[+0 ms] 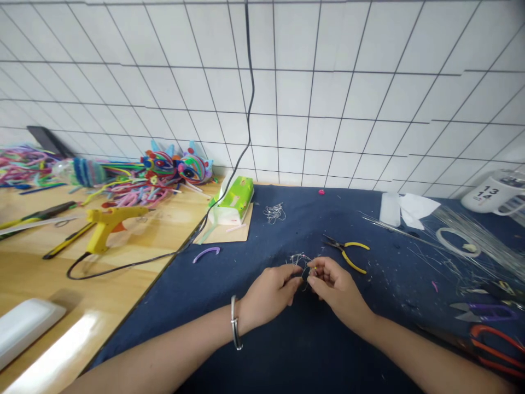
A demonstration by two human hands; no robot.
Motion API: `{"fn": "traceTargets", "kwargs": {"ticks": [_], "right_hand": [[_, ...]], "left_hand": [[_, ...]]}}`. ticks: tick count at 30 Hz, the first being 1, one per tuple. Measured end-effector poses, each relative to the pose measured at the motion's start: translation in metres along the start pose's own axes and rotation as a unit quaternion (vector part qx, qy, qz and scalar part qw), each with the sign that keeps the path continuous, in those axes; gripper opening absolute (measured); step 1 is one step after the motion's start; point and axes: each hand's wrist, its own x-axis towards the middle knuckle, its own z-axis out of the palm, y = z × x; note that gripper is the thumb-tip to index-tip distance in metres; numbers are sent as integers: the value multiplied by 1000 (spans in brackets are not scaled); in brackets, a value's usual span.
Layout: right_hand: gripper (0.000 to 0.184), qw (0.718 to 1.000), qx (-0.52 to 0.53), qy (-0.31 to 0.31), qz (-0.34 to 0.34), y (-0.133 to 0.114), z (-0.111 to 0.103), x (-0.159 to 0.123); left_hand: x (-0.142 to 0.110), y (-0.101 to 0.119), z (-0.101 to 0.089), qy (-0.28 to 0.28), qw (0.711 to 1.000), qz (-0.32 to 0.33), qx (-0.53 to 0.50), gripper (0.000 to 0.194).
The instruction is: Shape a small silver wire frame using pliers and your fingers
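My left hand (274,287) and my right hand (334,287) meet over the dark blue cloth (324,345). Between them is a small piece of bent thin wire (296,258) with tiny coloured spots on it. My left thumb and forefinger pinch its left side. The fingers of my right hand are closed on the right side, near a small yellow bit. The exact shape of the wire piece is partly hidden by my fingers. Pliers with yellow handles (355,257) lie just beyond my right hand, their jaws pointing left.
A yellow glue gun (109,224) and its cord lie left, near a green tissue pack (238,197). A loose wire tangle (274,213) sits ahead. On the right are wire lengths (479,230), purple snips (484,312), red-handled scissors (496,347) and a white mug (494,192).
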Motion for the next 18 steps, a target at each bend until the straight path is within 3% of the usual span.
{"fn": "traceTargets", "kwargs": {"ticks": [7, 18], "right_hand": [[22, 1000, -6, 2, -6, 2, 0, 1], [21, 1000, 3, 4, 25, -5, -3, 0]], "left_hand": [[4, -4, 7, 23, 996, -29, -83, 22], [1, -4, 7, 58, 997, 10, -58, 14]]}}
